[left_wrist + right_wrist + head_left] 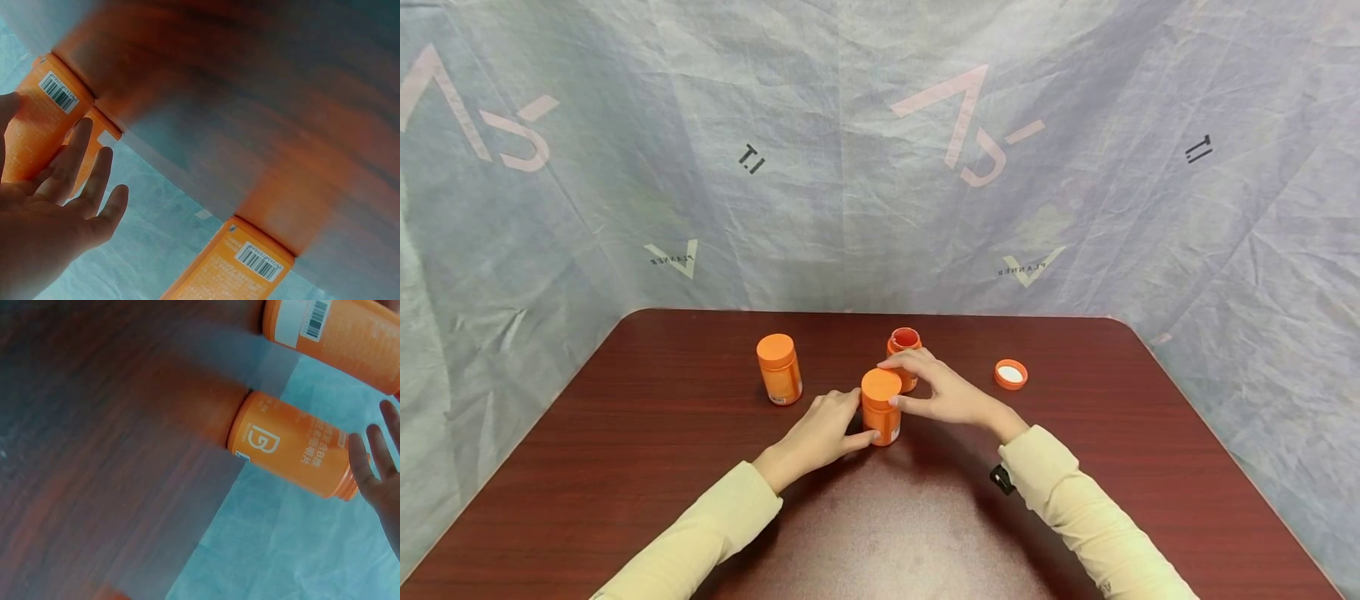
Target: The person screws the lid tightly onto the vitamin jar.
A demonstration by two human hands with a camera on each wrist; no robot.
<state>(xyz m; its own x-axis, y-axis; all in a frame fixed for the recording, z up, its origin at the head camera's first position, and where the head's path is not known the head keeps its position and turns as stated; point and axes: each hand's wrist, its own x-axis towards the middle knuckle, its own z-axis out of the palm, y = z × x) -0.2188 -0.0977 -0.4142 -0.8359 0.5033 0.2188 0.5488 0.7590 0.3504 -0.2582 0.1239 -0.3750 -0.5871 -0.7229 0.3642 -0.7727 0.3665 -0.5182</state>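
Observation:
An orange screw-top pill bottle point(882, 423) stands upright near the middle of the table, its orange lid point(881, 383) on top. My left hand point(823, 429) holds its lower body from the left, thumb in front and fingers behind. From the right, my right hand point(943, 396) pinches the lid between thumb and index finger, the other fingers spread. Just behind is a second orange bottle point(912, 382) without a lid, its red inside showing and partly covered by the right hand. The right wrist view shows white print on this lidless bottle point(287, 440).
A third orange bottle point(781, 379), lidded, stands to the left. On the right a loose orange lid point(1011, 374) lies with its white inside up. The dark red wooden table point(685, 467) ends at a grey cloth backdrop point(850, 208). Something small and black shows by the right cuff.

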